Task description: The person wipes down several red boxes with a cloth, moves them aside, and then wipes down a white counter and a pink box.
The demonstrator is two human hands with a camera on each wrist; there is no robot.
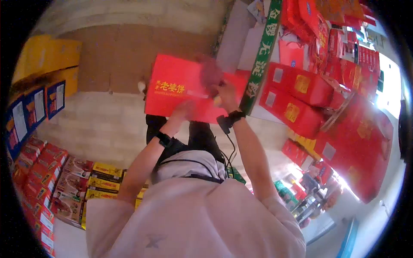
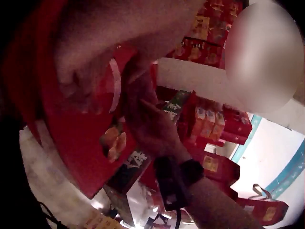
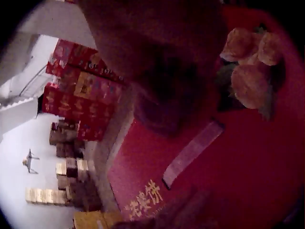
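A flat red box [image 1: 172, 96] lies in the middle of the head view, with yellow lettering [image 1: 173, 87] towards its left side. The left hand [image 1: 182, 112] rests on its lower edge; whether the fingers curl round the edge, the blur does not let me tell. The right hand [image 1: 227, 93] is at the right part of the box, fingers bent near its face, and I cannot tell if they pinch anything.

In the right wrist view, a pale strip [image 3: 193, 155] runs slantwise across the box's face, and a picture of pastries [image 3: 251, 81] shows at the upper right. A dark watch [image 1: 164, 139] is on the left wrist, and a black band [image 1: 235, 117] on the right.

Brown cardboard [image 1: 116, 56] covers the floor at the upper left of the head view. Yellow cartons [image 1: 51, 53] are at the far upper left, a green sign [image 1: 263, 56] with white characters is right of centre, and red gift boxes [image 1: 297, 88] stand beyond it on the right.
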